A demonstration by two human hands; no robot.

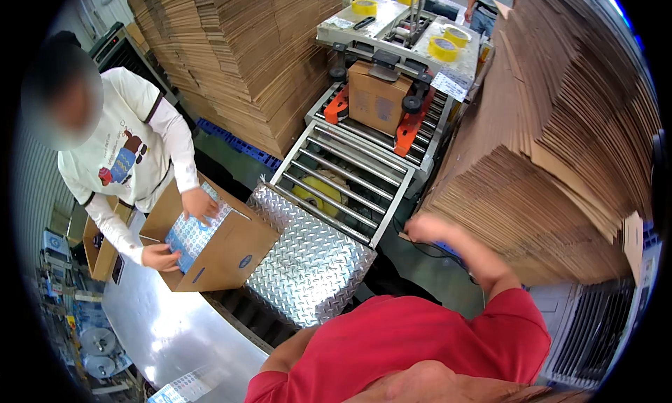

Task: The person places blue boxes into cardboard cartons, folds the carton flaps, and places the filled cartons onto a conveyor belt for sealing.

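My right hand (428, 228) is stretched out beside the tall stack of flat cardboard at the right, its fingers curled closed. A small brown tip shows at the fingers, too little to name. A dark cable runs just below this hand. Of my left arm (288, 352) only the upper part shows by my red shirt; the left hand is out of sight. Left of me, a co-worker in a white long-sleeved top has both hands on blue-and-white patterned packages (199, 228) inside an open cardboard box (227, 252).
A diamond-plate metal sheet (315, 270) adjoins a roller conveyor (343, 179). Farther along, a closed carton (378, 97) sits in a taping machine with yellow tape rolls (443, 49) on top. Cardboard stacks (231, 60) flank it; a shiny metal table (168, 333) stands lower left.
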